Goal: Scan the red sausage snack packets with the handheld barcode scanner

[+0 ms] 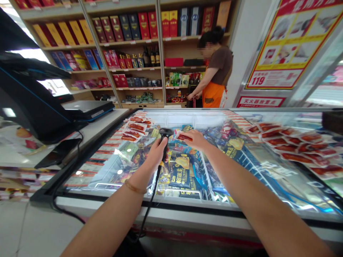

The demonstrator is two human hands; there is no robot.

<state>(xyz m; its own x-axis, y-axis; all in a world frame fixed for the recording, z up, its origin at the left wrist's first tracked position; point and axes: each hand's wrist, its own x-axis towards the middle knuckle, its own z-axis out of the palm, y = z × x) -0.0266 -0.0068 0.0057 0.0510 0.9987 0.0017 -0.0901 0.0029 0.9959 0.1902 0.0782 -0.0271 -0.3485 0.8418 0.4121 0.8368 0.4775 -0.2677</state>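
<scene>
My left hand is wrapped round a black corded barcode scanner, its head pointing up and to the right over the freezer's glass top. Just to the right, my right hand grips a small vacuum-packed sausage in clear wrapping, close to the scanner head. On the glass at the left lies a group of similar packed sausages. A larger pile of sausage packs rests on the glass at the right. The scanner's cable hangs down over the freezer's front edge.
Under the glass, the chest freezer holds wire baskets of bagged goods. At the left, a counter carries a black checkout machine. Behind the freezer, a person in an orange apron stands by shelves of boxes.
</scene>
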